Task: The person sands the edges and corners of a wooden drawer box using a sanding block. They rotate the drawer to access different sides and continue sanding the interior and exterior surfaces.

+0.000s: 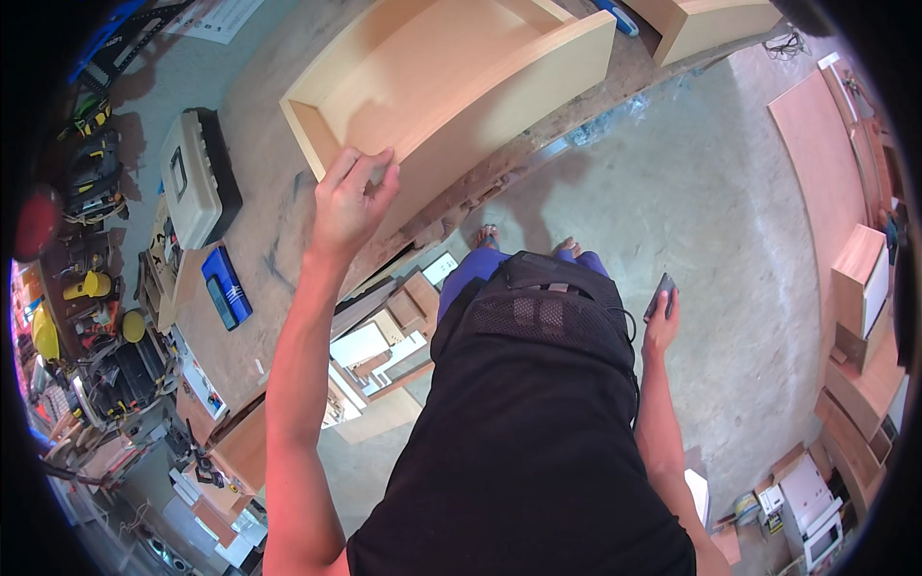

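A shallow wooden drawer box (497,108) with a pale front panel sits on the workbench (266,180) before me. My left hand (353,198) is at the near left corner of this drawer, thumb and fingers pinched at the end of its front panel's upper edge. Down at my right side, over the floor, my right hand (662,327) holds a small dark flat block (660,295), whose exact kind I cannot make out. To the left of the drawer lie a grey and black plastic toolbox (194,183) and a blue case (227,288).
Another wooden box (709,29) and a blue-handled tool (618,16) lie toward the bench's far right. Wood offcuts (382,345) are stacked below the bench edge. Tools crowd the left side, among them a yellow hard hat (45,331). Wooden panels (821,144) stand across the floor.
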Demonstrator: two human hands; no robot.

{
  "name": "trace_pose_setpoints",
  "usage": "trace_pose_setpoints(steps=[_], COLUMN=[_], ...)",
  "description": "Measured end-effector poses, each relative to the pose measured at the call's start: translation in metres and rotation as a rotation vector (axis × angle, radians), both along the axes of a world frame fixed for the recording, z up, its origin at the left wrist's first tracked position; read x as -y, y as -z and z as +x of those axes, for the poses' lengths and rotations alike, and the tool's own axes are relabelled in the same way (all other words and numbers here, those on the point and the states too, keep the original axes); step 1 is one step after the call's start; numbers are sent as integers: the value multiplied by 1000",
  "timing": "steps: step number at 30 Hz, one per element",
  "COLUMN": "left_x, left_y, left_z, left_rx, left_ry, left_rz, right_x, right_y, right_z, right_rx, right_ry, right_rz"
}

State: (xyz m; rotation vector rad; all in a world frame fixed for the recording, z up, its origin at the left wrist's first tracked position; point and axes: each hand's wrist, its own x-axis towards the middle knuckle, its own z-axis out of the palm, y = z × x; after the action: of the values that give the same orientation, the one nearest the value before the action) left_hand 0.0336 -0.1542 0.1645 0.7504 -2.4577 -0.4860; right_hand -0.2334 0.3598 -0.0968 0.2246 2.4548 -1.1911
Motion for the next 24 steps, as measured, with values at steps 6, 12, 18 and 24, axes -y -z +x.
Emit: trace_pose_setpoints(steps=[6, 12, 18, 24], left_x=[-3, -2, -2, -6], left_y=[2, 8, 8, 4], left_z=[-7, -27, -15, -10], left_rx=[-39, 10, -82, -82], left_ry=[-48, -137, -15, -21], left_rz=[-19, -191, -122, -49], right_x=[-25, -28, 5, 15], right_y=[10, 16, 6, 0], right_z=[24, 17, -3, -16], right_rx=[39, 86, 44, 28], right_ry=[7, -9, -70, -74], right_rz=[60, 51, 4, -77])
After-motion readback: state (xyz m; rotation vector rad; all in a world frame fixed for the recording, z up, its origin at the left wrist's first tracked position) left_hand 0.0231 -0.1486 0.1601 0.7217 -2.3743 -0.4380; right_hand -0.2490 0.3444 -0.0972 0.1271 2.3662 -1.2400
